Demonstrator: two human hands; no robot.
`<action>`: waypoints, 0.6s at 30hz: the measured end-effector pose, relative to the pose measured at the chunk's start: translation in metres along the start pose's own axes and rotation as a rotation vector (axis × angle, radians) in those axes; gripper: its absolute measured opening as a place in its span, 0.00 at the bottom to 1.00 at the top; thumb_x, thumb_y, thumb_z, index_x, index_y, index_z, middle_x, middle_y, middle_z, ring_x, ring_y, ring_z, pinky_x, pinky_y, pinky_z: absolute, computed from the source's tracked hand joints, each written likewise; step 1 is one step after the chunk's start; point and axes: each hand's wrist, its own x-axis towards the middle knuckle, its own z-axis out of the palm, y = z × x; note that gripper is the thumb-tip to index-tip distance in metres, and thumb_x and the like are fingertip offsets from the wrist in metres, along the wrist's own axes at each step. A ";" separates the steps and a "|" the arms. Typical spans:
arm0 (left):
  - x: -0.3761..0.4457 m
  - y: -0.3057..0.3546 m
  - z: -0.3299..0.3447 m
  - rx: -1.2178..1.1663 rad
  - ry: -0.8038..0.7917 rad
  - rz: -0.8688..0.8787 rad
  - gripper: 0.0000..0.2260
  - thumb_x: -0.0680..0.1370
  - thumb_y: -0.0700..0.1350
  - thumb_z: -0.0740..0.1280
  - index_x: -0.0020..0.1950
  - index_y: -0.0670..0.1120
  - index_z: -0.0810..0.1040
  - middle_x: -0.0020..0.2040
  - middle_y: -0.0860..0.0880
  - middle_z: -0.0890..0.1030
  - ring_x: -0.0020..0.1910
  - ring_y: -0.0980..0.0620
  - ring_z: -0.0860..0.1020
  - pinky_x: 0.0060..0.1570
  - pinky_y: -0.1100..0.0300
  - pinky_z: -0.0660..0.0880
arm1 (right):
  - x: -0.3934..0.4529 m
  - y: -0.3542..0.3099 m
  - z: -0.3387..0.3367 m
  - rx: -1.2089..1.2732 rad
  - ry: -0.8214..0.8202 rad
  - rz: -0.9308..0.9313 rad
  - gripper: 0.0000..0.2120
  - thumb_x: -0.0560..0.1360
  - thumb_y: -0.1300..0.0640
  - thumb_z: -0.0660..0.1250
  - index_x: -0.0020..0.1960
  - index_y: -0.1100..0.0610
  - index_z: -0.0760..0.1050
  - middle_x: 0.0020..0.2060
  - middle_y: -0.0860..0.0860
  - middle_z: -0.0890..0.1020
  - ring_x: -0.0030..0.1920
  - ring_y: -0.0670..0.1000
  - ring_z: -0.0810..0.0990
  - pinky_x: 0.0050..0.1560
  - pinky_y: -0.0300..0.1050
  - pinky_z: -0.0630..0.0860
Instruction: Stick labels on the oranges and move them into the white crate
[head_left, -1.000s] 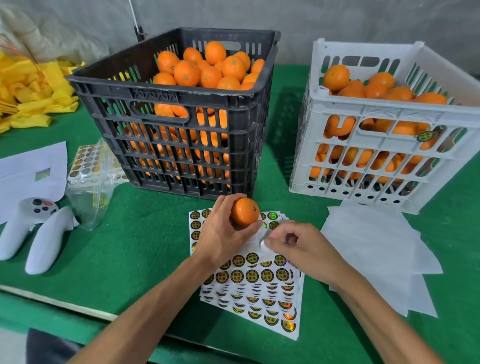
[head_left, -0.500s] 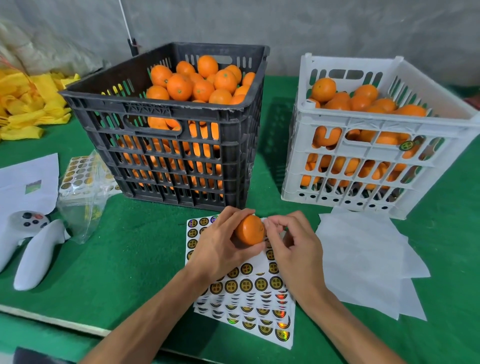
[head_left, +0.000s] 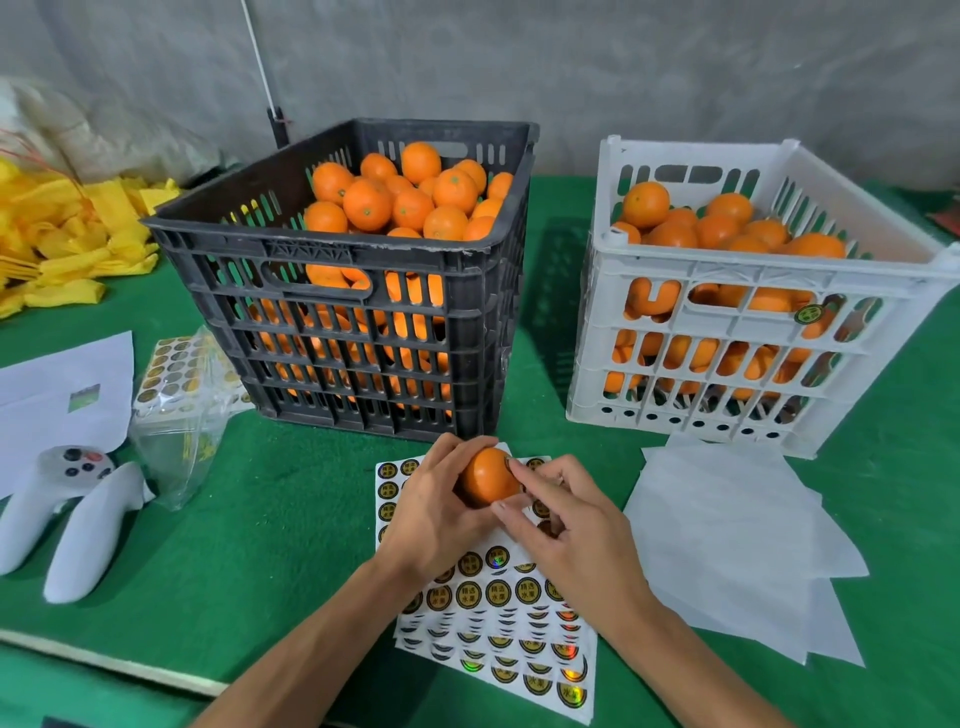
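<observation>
So a second ago the right hand was down on the sticker sheets picking at a label. Now it's come up to the orange, with its fingertips pressing against the fruit's right side. The left hand hasn't let go, fingers curled around the orange from the left, holding it just above the sheets in front of the black crate. Looks to me like the label is going on right now. I can't actually see the sticker itself since the fingers cover that spot, so take that with some salt. If it's stuck, the next bit is just carrying this one over to the white crate on the right, which is already partly full.
</observation>
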 end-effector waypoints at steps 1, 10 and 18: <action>0.000 0.001 0.000 -0.005 -0.004 -0.004 0.35 0.69 0.74 0.71 0.70 0.56 0.77 0.57 0.60 0.73 0.54 0.60 0.78 0.54 0.64 0.79 | 0.000 -0.001 0.000 -0.025 -0.004 -0.011 0.24 0.78 0.42 0.70 0.72 0.47 0.76 0.49 0.39 0.74 0.43 0.45 0.76 0.43 0.42 0.77; 0.019 0.038 -0.016 -0.065 0.051 0.183 0.31 0.76 0.62 0.75 0.76 0.60 0.69 0.66 0.58 0.77 0.51 0.60 0.80 0.50 0.66 0.78 | 0.013 -0.020 -0.026 -0.097 0.176 -0.123 0.25 0.80 0.41 0.66 0.72 0.54 0.77 0.70 0.44 0.76 0.68 0.44 0.75 0.67 0.47 0.76; 0.103 0.138 -0.037 -0.060 0.150 0.426 0.16 0.80 0.60 0.70 0.67 0.65 0.74 0.65 0.62 0.72 0.55 0.59 0.78 0.50 0.68 0.76 | 0.084 -0.055 -0.095 0.040 0.421 -0.126 0.28 0.82 0.41 0.61 0.77 0.56 0.70 0.75 0.46 0.72 0.75 0.43 0.68 0.74 0.46 0.69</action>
